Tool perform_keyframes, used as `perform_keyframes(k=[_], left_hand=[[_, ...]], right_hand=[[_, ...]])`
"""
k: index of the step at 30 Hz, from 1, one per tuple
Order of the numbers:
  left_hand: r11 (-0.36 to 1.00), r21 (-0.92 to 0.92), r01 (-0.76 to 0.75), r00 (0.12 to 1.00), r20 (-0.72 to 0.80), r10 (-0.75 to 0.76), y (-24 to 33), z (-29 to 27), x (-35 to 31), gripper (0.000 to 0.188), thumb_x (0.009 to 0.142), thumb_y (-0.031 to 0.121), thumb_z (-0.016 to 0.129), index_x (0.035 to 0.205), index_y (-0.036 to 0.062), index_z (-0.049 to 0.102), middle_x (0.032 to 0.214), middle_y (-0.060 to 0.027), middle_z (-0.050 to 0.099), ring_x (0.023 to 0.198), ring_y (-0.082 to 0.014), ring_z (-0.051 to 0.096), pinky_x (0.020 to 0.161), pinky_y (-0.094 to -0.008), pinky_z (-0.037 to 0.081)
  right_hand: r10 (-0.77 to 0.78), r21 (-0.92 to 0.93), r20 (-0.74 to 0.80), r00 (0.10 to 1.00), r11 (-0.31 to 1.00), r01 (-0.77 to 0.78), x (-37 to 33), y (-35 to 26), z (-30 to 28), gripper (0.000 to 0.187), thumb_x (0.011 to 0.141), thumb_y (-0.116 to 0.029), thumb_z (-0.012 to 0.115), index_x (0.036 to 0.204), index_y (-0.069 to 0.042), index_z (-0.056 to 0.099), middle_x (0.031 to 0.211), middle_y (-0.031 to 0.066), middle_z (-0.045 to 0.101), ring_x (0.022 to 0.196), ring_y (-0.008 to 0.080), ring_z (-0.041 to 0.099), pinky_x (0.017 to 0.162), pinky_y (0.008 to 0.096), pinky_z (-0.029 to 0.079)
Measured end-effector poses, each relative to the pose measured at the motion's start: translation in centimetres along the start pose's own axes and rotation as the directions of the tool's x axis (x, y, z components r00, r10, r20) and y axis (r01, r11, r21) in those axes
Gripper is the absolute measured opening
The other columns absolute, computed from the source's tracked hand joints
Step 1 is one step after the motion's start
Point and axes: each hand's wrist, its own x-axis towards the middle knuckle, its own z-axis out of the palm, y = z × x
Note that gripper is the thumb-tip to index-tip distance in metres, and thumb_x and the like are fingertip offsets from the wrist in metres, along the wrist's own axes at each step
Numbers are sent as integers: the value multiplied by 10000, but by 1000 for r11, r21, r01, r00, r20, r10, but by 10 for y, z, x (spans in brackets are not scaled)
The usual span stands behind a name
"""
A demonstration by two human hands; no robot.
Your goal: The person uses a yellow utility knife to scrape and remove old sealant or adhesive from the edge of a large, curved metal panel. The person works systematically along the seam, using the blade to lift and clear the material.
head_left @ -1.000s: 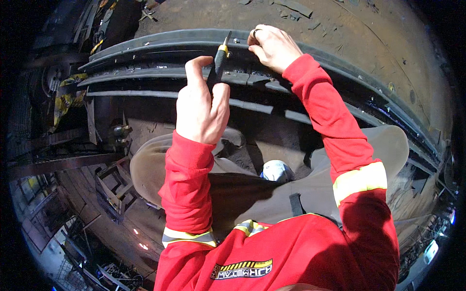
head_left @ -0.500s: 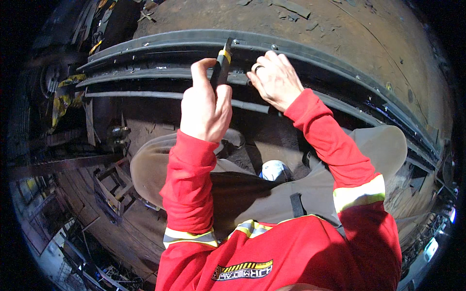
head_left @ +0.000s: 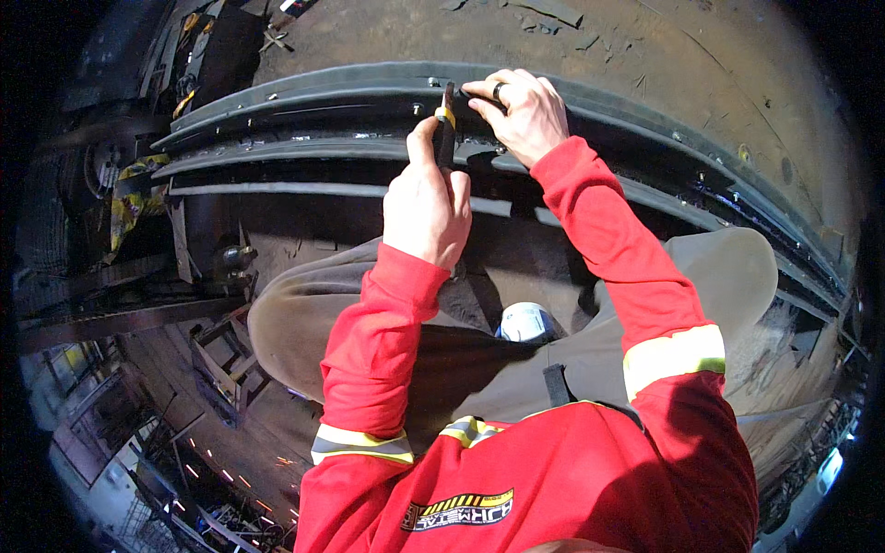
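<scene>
My left hand (head_left: 427, 210) is closed round a black-and-yellow utility knife (head_left: 444, 140), its dark blade pointing away from me at the far edge of a long dark metal beam (head_left: 323, 85). Just right of the blade tip is my right hand (head_left: 527, 115), a dark ring on one finger. Its thumb and forefinger are pinched together at that same edge; whatever they hold, if anything, is too small to make out. Several small bolts, one of them a bolt (head_left: 433, 82) left of the blade, dot the beam.
Between my spread knees stands a white-and-blue container (head_left: 525, 323). Yellow-and-black material (head_left: 136, 198) hangs near the beam's left end. A wooden frame (head_left: 224, 364) lies at left. Sparks (head_left: 244, 480) fly at lower left. Brown ground (head_left: 627, 55) with scraps extends beyond the beam.
My left hand and the knife have moved right. My right hand has shifted away from me, up to the beam's far edge, its fingers now beside the blade tip. Sparks have appeared at lower left.
</scene>
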Motion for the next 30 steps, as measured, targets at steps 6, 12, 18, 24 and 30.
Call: perform_keyframes(k=[6,12,18,24,30], left_hand=[[999,26,29,999,17,-29,6,6,3,575,828,58,575,1344,26,323,689,-191,619,648,-393,635,607,-470,506],[996,90,30,999,31,-32,10,12,4,601,826,82,599,1352,13,314,712,-198,630,672,-388,647,617,-464,518],[982,188,18,998,60,-30,14,25,9,630,819,128,629,1340,-26,310,744,-228,640,685,-398,654,609,-472,532],[980,198,-12,999,53,1,11,28,19,637,822,151,631,1336,-37,307,733,-230,641,664,-395,655,592,-472,534],[966,259,-15,997,83,-7,8,23,11,618,809,140,625,1329,-15,327,726,-220,646,656,-389,658,576,-475,532]], right_hand=[[6,-4,-37,999,1000,-6,2,1,3,158,824,-235,690,956,-170,749,877,1,677,867,219,631,802,370,482],[2,23,-60,998,1000,0,1,4,6,146,833,-259,667,921,-171,744,872,-6,677,874,208,628,785,366,451],[2,0,-56,998,1000,-2,1,4,5,141,824,-227,681,935,-173,748,889,-25,681,861,193,625,779,343,452],[-10,0,-71,997,1000,10,1,2,7,143,822,-229,679,934,-172,747,892,-25,681,862,193,625,780,344,452],[-10,-17,-77,997,1000,9,1,3,7,141,824,-236,679,931,-173,747,872,-19,681,855,204,629,783,350,464]])
